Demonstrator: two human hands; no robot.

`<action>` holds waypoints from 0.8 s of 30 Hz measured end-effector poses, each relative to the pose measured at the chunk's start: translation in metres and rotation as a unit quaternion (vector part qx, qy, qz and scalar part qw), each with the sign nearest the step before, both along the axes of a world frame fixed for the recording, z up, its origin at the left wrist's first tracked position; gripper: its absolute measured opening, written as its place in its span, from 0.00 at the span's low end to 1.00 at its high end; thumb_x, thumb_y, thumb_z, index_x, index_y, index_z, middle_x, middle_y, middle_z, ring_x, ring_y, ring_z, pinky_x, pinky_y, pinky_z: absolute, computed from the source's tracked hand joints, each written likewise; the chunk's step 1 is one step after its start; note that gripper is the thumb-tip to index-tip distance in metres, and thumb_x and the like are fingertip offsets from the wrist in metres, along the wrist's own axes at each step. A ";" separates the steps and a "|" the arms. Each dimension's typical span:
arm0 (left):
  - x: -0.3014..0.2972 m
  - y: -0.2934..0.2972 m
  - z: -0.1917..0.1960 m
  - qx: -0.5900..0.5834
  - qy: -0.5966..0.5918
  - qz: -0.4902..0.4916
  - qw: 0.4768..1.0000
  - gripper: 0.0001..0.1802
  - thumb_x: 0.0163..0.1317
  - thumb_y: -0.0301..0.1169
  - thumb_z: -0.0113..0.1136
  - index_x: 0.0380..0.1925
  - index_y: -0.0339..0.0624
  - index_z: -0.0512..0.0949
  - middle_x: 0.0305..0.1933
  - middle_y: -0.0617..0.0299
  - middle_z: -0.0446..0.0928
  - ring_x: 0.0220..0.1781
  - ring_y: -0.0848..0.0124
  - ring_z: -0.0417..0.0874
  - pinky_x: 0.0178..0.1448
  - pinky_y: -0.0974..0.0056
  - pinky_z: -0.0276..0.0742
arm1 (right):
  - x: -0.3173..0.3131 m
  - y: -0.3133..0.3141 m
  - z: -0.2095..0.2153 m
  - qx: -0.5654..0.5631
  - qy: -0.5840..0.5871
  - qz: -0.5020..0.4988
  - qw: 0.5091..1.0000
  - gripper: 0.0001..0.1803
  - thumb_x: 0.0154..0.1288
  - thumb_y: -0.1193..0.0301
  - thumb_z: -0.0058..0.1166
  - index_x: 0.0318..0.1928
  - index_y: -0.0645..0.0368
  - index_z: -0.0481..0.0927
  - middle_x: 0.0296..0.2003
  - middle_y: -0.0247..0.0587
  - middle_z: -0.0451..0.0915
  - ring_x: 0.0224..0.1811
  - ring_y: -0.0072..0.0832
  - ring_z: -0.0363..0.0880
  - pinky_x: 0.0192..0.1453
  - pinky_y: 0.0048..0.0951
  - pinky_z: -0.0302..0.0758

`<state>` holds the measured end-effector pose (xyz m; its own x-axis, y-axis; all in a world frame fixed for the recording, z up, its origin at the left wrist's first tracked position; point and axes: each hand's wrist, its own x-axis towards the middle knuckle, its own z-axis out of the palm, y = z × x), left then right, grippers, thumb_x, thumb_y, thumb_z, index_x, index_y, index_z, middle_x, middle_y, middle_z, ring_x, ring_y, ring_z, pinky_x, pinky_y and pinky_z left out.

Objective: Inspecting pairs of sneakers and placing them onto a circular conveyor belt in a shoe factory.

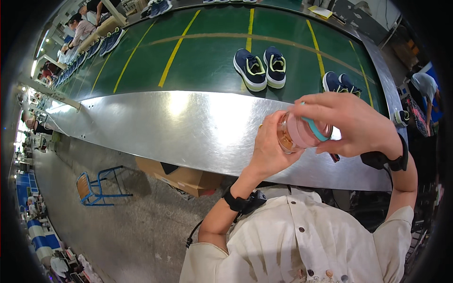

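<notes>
A clear drink bottle point(296, 134) with a pink band and a teal ring lies tilted between my two hands, above the metal edge of the workbench. My left hand point(270, 147) wraps its lower end, where something brownish shows through the clear wall. Over the other end, by the teal ring, curls my right hand point(351, 119), its fingers gripping the top. The cap itself is mostly hidden by that hand. Beyond the bottle, a pair of navy sneakers point(255, 70) with lime trim rests on the green belt. Another navy pair point(336, 82) sits partly behind my right hand.
A green conveyor belt point(207, 61) with yellow lines runs behind the shiny metal ledge point(155, 113). More shoes point(113, 40) line its far left, near other people. Below are a cardboard box point(188, 178) and a blue-framed chair point(96, 188).
</notes>
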<state>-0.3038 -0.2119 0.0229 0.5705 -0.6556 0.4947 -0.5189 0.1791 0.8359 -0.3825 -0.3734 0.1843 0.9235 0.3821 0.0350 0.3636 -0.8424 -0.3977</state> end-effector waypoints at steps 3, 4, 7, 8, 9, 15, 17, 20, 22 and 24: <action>-0.009 -0.006 -0.004 0.011 -0.031 0.032 0.999 0.45 0.40 0.31 0.75 0.58 0.38 0.60 0.52 0.52 0.69 0.52 0.58 0.76 0.54 0.59 0.74 | -0.004 0.007 -0.008 -0.100 -0.029 -0.086 0.991 0.36 0.52 0.54 0.63 0.59 0.58 0.71 0.29 0.37 0.77 0.27 0.33 0.77 0.30 0.31 0.72; -0.012 -0.008 -0.005 0.001 -0.019 0.046 0.999 0.46 0.39 0.31 0.75 0.58 0.39 0.60 0.52 0.51 0.69 0.52 0.55 0.74 0.54 0.56 0.71 | -0.004 0.011 -0.011 -0.130 -0.043 -0.121 0.983 0.39 0.52 0.50 0.63 0.60 0.59 0.70 0.28 0.37 0.76 0.26 0.33 0.77 0.30 0.31 0.72; -0.016 -0.010 -0.007 -0.008 0.003 0.062 0.998 0.47 0.37 0.31 0.75 0.58 0.40 0.59 0.52 0.49 0.69 0.52 0.52 0.72 0.54 0.53 0.68 | -0.006 0.017 -0.009 -0.141 -0.008 -0.166 0.976 0.46 0.49 0.42 0.61 0.62 0.60 0.68 0.28 0.37 0.77 0.28 0.34 0.78 0.31 0.31 0.73; -0.017 -0.009 -0.007 0.001 0.008 0.056 0.998 0.47 0.37 0.32 0.76 0.58 0.40 0.60 0.52 0.49 0.68 0.52 0.52 0.72 0.54 0.53 0.68 | -0.007 0.017 -0.005 -0.117 0.038 -0.168 0.978 0.50 0.47 0.38 0.61 0.63 0.60 0.67 0.30 0.38 0.78 0.29 0.36 0.79 0.33 0.32 0.74; -0.017 -0.008 -0.007 -0.002 0.015 0.062 0.998 0.47 0.37 0.32 0.76 0.58 0.40 0.60 0.52 0.49 0.68 0.52 0.52 0.72 0.54 0.53 0.68 | -0.007 0.015 -0.001 -0.119 0.043 -0.178 0.976 0.50 0.47 0.38 0.61 0.63 0.60 0.67 0.30 0.38 0.78 0.29 0.36 0.79 0.33 0.32 0.74; -0.018 -0.008 -0.003 -0.019 0.032 0.015 0.999 0.46 0.37 0.32 0.76 0.58 0.40 0.60 0.50 0.50 0.69 0.50 0.52 0.74 0.54 0.54 0.69 | -0.006 -0.002 0.024 -0.128 -0.038 0.004 0.991 0.47 0.42 0.52 0.69 0.63 0.57 0.66 0.53 0.46 0.73 0.47 0.43 0.79 0.47 0.35 0.76; -0.019 -0.009 -0.002 -0.026 -0.006 0.003 1.000 0.46 0.38 0.33 0.76 0.57 0.40 0.61 0.49 0.51 0.70 0.48 0.53 0.75 0.53 0.54 0.70 | -0.005 -0.002 0.021 -0.128 -0.041 0.067 0.989 0.45 0.38 0.59 0.71 0.61 0.56 0.68 0.51 0.44 0.74 0.46 0.41 0.79 0.44 0.35 0.76; -0.021 -0.008 -0.001 0.009 0.073 -0.024 0.997 0.47 0.40 0.31 0.76 0.59 0.36 0.59 0.55 0.49 0.69 0.57 0.59 0.75 0.58 0.59 0.72 | -0.006 0.004 0.015 -0.130 -0.024 0.042 0.990 0.37 0.40 0.62 0.71 0.54 0.56 0.72 0.41 0.43 0.77 0.39 0.40 0.79 0.38 0.34 0.75; -0.024 -0.006 -0.001 0.009 0.066 -0.012 0.998 0.47 0.39 0.31 0.76 0.59 0.36 0.59 0.55 0.50 0.70 0.56 0.58 0.75 0.58 0.59 0.72 | -0.009 0.010 0.012 -0.129 -0.025 -0.009 0.991 0.30 0.43 0.62 0.69 0.49 0.56 0.74 0.33 0.43 0.78 0.35 0.39 0.80 0.35 0.34 0.74; -0.025 -0.005 -0.002 0.017 0.068 -0.002 0.998 0.47 0.39 0.30 0.76 0.59 0.36 0.59 0.54 0.50 0.70 0.56 0.58 0.75 0.57 0.59 0.73 | -0.012 0.013 0.012 -0.141 0.035 -0.088 0.985 0.31 0.43 0.64 0.69 0.51 0.56 0.74 0.28 0.40 0.78 0.32 0.38 0.79 0.32 0.34 0.73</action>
